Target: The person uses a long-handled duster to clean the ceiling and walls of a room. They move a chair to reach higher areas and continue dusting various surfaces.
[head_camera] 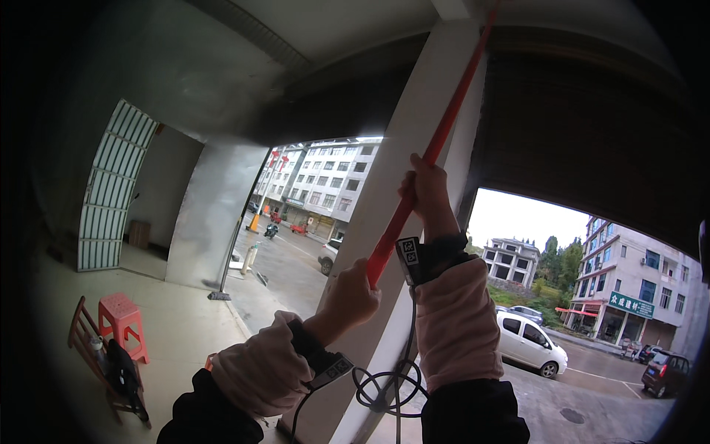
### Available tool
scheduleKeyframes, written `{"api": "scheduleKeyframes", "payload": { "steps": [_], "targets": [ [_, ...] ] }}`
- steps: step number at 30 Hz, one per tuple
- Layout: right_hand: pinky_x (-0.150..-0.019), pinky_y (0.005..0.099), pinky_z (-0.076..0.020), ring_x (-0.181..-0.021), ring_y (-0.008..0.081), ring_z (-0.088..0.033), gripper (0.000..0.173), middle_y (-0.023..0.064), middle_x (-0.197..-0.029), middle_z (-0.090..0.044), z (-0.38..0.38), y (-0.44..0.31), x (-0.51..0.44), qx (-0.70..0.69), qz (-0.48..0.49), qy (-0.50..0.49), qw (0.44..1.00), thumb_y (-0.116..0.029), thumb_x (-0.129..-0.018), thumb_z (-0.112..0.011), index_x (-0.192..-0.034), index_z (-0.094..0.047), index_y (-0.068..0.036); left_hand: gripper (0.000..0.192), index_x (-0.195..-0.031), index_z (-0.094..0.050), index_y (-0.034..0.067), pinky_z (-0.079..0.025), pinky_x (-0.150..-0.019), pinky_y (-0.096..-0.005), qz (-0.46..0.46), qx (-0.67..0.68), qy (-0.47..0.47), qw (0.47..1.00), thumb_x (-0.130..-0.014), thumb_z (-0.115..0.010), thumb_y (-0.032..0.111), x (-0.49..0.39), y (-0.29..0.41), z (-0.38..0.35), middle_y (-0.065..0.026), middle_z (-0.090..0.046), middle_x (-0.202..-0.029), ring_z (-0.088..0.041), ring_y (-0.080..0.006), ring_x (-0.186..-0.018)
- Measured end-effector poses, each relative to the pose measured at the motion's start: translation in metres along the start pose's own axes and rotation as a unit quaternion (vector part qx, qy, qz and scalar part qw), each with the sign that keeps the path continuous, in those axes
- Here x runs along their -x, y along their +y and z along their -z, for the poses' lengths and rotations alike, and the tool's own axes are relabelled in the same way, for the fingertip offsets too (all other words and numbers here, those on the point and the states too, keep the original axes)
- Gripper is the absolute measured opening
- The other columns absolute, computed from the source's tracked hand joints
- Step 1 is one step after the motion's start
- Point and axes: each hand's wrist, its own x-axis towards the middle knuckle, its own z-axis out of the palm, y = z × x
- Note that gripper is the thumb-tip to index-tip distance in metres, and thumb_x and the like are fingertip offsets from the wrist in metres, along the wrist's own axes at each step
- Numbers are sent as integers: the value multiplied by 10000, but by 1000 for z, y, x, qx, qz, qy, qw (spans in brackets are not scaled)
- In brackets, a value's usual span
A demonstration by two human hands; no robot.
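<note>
A long red pole (454, 105) slants from the middle of the view up to the ceiling at the top right, where its far end is too small to make out. My left hand (350, 294) is closed around its lower end. Higher up, my right hand (430, 191) grips the same pole. Behind both hands stands a pale square pillar (383, 183). Each wrist wears a dark strap with a small black device, and a looped black cable (388, 388) hangs between the forearms.
At the lower left are a red plastic stool (121, 313) and a wooden chair (105, 383) with a bottle and dark cloth on it. A mop (219, 296) leans by the wall near a barred metal door (113, 188). Raised shutters flank the pillar; outside, a white car (530, 344) is parked.
</note>
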Motion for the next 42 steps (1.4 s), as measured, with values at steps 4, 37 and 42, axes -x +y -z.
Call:
{"api": "scheduleKeyframes", "payload": {
  "steps": [4, 37, 42],
  "targets": [
    [-477, 297, -482, -466, 165, -522, 175, 58, -571, -473, 17, -22, 1, 133, 42, 44, 989, -153, -868, -551, -905, -468, -4, 102, -818, -501, 10, -425, -370, -315, 224, 322, -224, 892, -733, -552, -14, -19, 17, 3, -94, -537, -619, -531, -204, -418],
    [-542, 331, -567, -614, 267, -662, 87, 120, -681, -623, 7, 31, -104, 353, -4, -21, 935, -29, -812, -508, -860, -542, 35, 74, -811, -499, 63, -233, -408, -209, 323, 717, -193, 587, -810, -572, 63, -98, -54, -31, 34, -395, -546, -322, -47, -390],
    [-593, 324, -551, -596, 201, -631, 96, 77, -637, -569, 16, 27, -76, 195, 8, -211, 958, -114, -873, -564, -834, -551, -27, 70, -800, -520, 49, -261, -369, -216, 300, 603, -168, 720, -792, -587, 66, -85, -44, -17, 11, -440, -554, -357, -66, -376]
  ]
}}
